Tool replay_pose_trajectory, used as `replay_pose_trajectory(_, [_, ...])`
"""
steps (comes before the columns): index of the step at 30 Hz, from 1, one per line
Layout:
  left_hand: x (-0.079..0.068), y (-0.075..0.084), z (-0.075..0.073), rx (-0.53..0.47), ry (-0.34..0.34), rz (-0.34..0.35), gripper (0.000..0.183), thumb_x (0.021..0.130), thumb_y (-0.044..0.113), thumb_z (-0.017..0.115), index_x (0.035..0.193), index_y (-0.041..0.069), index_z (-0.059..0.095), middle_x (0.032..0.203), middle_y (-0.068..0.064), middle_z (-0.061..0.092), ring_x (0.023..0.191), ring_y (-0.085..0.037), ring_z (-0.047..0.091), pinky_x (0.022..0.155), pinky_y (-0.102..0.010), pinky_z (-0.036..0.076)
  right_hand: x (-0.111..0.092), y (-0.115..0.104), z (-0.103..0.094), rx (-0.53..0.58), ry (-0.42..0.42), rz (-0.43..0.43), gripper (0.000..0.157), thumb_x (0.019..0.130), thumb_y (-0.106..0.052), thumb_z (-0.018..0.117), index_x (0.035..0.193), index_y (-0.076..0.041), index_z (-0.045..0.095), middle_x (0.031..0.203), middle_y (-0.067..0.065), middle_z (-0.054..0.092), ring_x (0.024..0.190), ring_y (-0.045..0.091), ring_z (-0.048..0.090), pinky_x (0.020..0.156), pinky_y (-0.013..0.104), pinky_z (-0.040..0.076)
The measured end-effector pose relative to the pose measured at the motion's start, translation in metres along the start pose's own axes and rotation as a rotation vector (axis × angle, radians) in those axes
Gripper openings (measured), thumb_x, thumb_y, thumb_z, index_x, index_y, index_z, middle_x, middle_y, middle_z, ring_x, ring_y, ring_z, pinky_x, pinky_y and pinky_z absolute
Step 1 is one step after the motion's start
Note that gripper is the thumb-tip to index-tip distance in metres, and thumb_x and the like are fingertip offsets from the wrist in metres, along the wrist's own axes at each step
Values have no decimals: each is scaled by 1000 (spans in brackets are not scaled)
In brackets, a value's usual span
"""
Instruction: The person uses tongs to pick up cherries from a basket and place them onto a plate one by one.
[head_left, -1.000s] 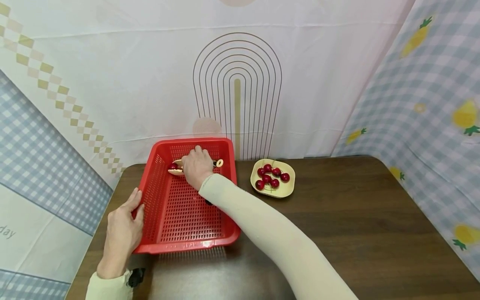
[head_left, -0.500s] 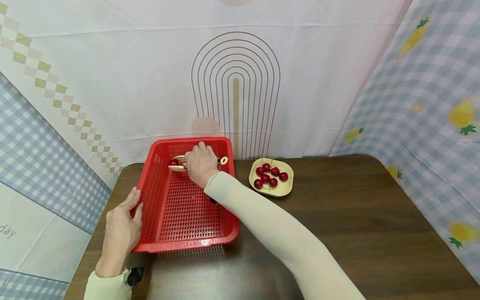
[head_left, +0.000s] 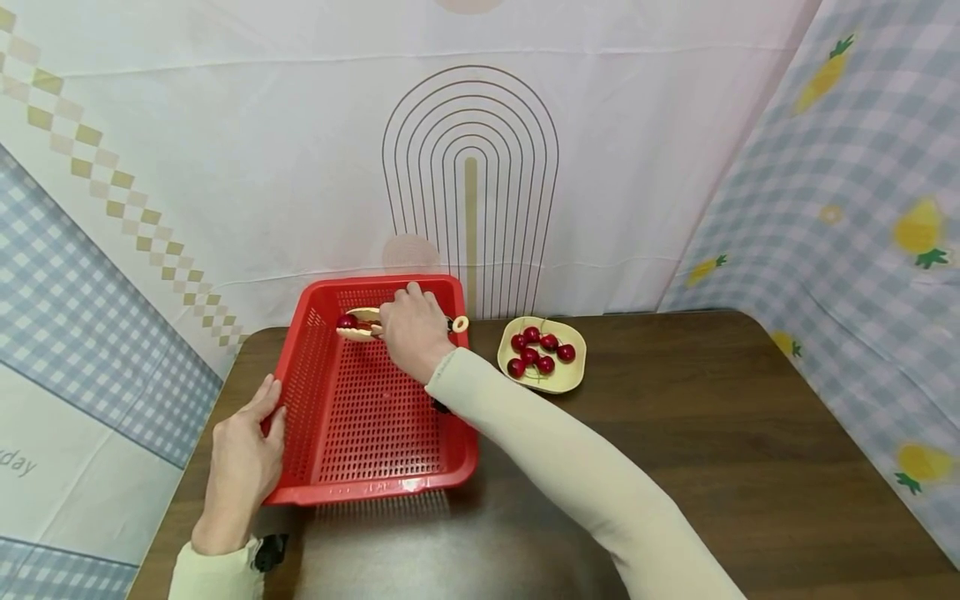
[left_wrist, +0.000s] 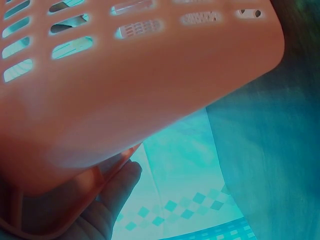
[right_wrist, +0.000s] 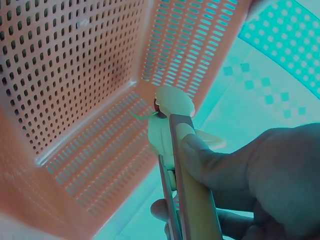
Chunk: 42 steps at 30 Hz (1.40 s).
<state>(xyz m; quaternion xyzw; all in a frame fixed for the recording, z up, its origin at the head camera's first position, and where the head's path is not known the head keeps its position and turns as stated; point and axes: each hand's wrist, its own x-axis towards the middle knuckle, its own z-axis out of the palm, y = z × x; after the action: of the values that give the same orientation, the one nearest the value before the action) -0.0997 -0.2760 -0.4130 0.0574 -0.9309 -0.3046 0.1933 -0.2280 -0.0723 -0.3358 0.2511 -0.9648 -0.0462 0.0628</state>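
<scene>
In the head view my left hand (head_left: 243, 454) grips the left rim of a red perforated basket (head_left: 375, 485), its thumb over the edge. Inside the basket's back part, my right hand (head_left: 415, 329) holds cream-coloured food tongs (head_left: 360, 336), which point left. Their ringed end sticks out on the right side of the hand. A dark red cherry (head_left: 346, 322) sits between the tong tips. In the right wrist view, thumb and fingers squeeze the tongs (right_wrist: 195, 195); the tips mostly hide the cherry (right_wrist: 157, 106), and its green stem shows.
Right of the basket stands a small pale yellow dish (head_left: 576, 377) with several cherries (head_left: 549, 342). Both are on a dark wooden table (head_left: 675, 417). A patterned cloth (head_left: 315, 167) hangs close behind the table, with checked cloth at both sides.
My right hand has shifted right with the tongs. The cherry at the tips is slightly higher in the head view. My left hand keeps its grip, and the basket stays nearly in place.
</scene>
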Motion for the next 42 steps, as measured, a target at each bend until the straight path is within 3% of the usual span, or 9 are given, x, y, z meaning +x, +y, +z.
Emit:
replay_pose_trajectory(10, [-1, 0, 0, -1, 0, -3, 43, 99, 2, 61, 141, -4, 56, 148, -18, 53, 129, -47, 55, 100, -63, 48, -17, 12, -4, 56, 64, -9, 20, 99, -13, 60, 85, -18, 73, 95, 1, 67, 90, 19, 55, 75, 30, 47])
replay_pose_trajectory(17, [-1, 1, -1, 3, -3, -7, 43, 99, 2, 61, 141, -4, 56, 148, -19, 53, 129, -47, 56, 101, -62, 47, -30, 19, -5, 81, 115, -14, 17, 98, -15, 63, 86, -16, 75, 96, 2, 69, 91, 21, 58, 73, 31, 50])
replay_pose_trajectory(26, [0, 2, -1, 12, -2, -9, 44, 99, 2, 60, 142, -4, 55, 148, -19, 53, 129, -46, 57, 100, -61, 49, -47, 32, -4, 119, 161, 5, 20, 91, -22, 76, 73, -14, 74, 91, 2, 69, 86, 22, 56, 72, 32, 51])
replay_pose_trajectory(36, [0, 2, -1, 17, -4, -15, 44, 99, 2, 60, 142, -3, 55, 149, -18, 53, 129, -46, 56, 100, -62, 49, -68, 46, -1, 157, 221, 13, 15, 87, -20, 79, 78, -8, 76, 87, 4, 68, 80, 22, 53, 71, 33, 48])
replay_pose_trajectory(42, [0, 1, 0, 16, -2, -7, 44, 99, 1, 60, 142, -4, 55, 148, -19, 53, 129, -46, 57, 99, -62, 49, -81, 53, 3, 200, 209, 39, 19, 87, -22, 81, 92, -4, 78, 90, 6, 68, 81, 22, 52, 71, 32, 47])
